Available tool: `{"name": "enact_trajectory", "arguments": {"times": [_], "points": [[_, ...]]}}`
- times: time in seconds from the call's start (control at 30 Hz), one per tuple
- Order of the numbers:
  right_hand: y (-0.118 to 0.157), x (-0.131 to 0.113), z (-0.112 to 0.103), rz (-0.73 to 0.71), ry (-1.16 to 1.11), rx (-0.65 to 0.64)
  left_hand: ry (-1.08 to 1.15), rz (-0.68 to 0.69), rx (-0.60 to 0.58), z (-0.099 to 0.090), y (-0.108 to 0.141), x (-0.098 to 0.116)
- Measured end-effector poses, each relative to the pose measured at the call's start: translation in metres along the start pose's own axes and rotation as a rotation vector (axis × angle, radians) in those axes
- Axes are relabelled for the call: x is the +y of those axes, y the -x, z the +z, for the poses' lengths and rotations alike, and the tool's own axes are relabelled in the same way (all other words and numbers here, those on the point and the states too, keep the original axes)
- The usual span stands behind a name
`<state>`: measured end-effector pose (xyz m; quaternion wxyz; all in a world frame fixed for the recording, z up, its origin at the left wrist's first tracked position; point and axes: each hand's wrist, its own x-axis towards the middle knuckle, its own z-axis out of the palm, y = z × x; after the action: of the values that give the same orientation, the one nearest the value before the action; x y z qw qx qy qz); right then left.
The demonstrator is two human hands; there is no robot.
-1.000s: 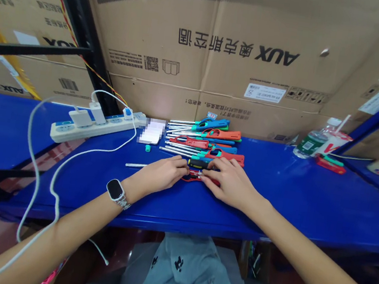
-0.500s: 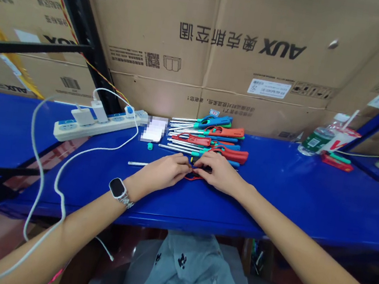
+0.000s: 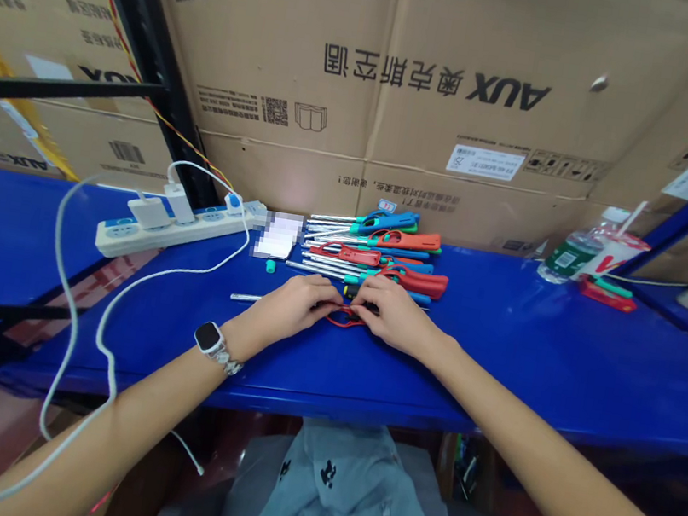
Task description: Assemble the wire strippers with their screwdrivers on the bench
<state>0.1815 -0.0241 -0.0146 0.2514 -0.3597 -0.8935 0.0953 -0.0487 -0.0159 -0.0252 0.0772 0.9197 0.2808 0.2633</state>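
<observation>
A red long-neck gas lighter [image 3: 342, 322] lies low over the blue table, mostly covered by my fingers. My left hand [image 3: 298, 307] is closed with its fingertips pinched at the lighter's red body. From the other side my right hand [image 3: 397, 313] also pinches it, thumb and fingers together. A metal tube [image 3: 246, 298] pokes out left of my left hand; whether it belongs to this lighter is hidden. Just beyond my fingertips a yellow-and-black tool handle [image 3: 350, 291] shows partly. Behind it lies a pile of several lighters, among them a red lighter [image 3: 421, 282] and an orange lighter [image 3: 411, 240].
A white power strip [image 3: 180, 229] with chargers stands at left, its white cable [image 3: 108, 318] looping over my left forearm. A small teal cap [image 3: 271, 266] lies near a pale blurred item [image 3: 279, 235]. At right are a bottle [image 3: 567, 257] and a red object [image 3: 607, 294]. Cardboard boxes [image 3: 402, 129] rise behind.
My fingertips have shifted slightly on the red lighter, and more of its red loop shows below them. The view has moved a little; the pile lies as before.
</observation>
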Motion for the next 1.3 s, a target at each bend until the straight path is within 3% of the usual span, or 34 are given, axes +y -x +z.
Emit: {"name": "enact_trajectory", "arguments": {"times": [0.5, 0.7, 0.93, 1.17, 1.3], "points": [[-0.004, -0.002, -0.001, 0.041, 0.002, -0.041, 0.216, -0.147, -0.051, -0.012, -0.001, -0.005], [-0.004, -0.004, -0.002, 0.057, 0.016, -0.046, 0.069, -0.067, -0.097, -0.019, 0.004, -0.008], [-0.004, -0.002, -0.001, 0.041, 0.03, -0.05, -0.199, 0.072, -0.184, -0.025, 0.02, 0.005], [-0.003, -0.003, -0.003, 0.042, 0.058, -0.044, -0.236, 0.075, -0.125, -0.023, 0.026, 0.011], [-0.001, -0.003, -0.005, 0.045, 0.112, -0.032, -0.21, 0.041, -0.029, -0.026, 0.026, 0.01]]}}
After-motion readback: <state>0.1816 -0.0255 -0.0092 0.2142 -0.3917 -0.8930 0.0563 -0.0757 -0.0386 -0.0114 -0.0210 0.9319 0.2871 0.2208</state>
